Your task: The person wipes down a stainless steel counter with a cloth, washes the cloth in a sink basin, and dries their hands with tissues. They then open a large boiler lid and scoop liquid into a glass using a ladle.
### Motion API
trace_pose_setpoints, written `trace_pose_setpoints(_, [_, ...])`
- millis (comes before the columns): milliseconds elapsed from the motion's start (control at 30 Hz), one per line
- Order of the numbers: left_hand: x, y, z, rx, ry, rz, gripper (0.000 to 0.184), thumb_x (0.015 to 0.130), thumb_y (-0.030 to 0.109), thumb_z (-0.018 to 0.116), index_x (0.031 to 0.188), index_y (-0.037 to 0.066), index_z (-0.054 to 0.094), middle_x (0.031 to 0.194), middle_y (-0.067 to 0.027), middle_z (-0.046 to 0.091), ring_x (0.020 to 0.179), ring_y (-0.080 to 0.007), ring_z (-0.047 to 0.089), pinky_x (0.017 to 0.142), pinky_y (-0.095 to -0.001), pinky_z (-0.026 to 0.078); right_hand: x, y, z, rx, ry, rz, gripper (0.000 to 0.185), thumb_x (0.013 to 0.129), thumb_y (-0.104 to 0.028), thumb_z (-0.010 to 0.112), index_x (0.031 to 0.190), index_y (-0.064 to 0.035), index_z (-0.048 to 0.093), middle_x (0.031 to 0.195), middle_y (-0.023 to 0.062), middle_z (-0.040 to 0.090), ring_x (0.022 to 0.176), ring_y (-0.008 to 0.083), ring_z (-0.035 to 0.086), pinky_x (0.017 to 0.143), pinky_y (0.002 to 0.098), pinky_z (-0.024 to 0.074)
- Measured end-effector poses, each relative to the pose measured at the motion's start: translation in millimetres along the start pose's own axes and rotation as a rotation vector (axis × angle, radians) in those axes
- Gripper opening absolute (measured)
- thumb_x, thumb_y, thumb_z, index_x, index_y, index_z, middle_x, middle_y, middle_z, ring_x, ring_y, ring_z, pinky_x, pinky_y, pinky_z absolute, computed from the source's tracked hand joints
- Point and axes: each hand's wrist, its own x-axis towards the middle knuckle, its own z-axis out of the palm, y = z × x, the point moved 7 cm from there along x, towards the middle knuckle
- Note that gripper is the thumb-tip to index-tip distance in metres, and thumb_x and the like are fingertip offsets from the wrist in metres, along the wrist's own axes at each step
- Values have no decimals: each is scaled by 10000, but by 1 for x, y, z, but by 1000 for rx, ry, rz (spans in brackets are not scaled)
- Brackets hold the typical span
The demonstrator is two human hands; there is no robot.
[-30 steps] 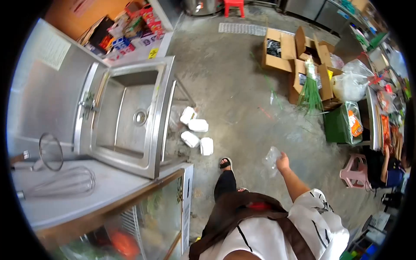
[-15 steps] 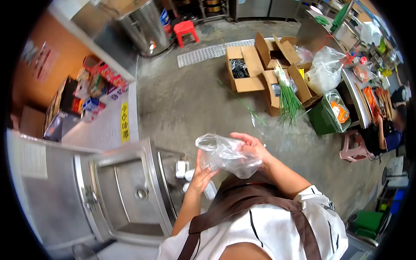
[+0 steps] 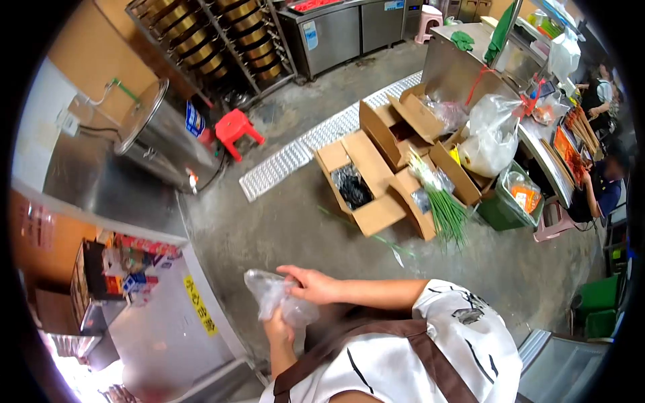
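A thin, clear plastic bag [image 3: 300,313] is bunched between my two hands, low in the view in front of the brown apron. My left hand [image 3: 279,330] grips it from below, its fingers partly hidden by the film. From the right, my right hand [image 3: 314,287] reaches across and holds the bag's upper part, index finger pointing left along it. Whether anything lies inside the bag cannot be made out.
Open cardboard boxes [image 3: 373,216] stand on the floor ahead, with green stalks [image 3: 445,209] across one. Farther off are a red stool [image 3: 236,127], a steel drum [image 3: 168,144] and a green bin [image 3: 500,213]. A co-worker [image 3: 608,185] sits at the right.
My view has turned left and tilted up, so the sink has mostly left it. The bag, spread wide before, is gathered smaller, and my right hand has come nearer my left.
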Motion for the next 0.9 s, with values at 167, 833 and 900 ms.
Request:
trace_pose_setpoints(167, [141, 4, -70, -161, 69, -175, 291, 820, 51, 497, 1109, 17, 505, 1040, -108, 568, 942, -236, 567, 813, -372, 472, 109, -17, -72, -400, 260, -366, 556, 792, -257, 601, 1254, -28, 393, 1215, 183, 443, 1153, 337, 393, 965, 403, 339])
trace_pose_setpoints(833, [677, 113, 301, 107, -296, -328, 342, 758, -7, 510, 1100, -9, 518, 1013, -116, 589, 910, -243, 597, 762, -376, 506, 331, 86, -493, -331, 875, 273, 634, 801, -375, 593, 1285, -32, 369, 1201, 243, 461, 1105, 343, 469, 916, 387, 392])
trace_pose_setpoints(900, [721, 129, 321, 207, -322, -300, 358, 741, -11, 530, 1099, -13, 518, 1010, -120, 591, 902, -244, 601, 760, -377, 508, 368, 58, -542, -285, 905, 182, 646, 804, -379, 590, 1293, -31, 350, 1226, 217, 446, 1109, 342, 455, 942, 389, 368])
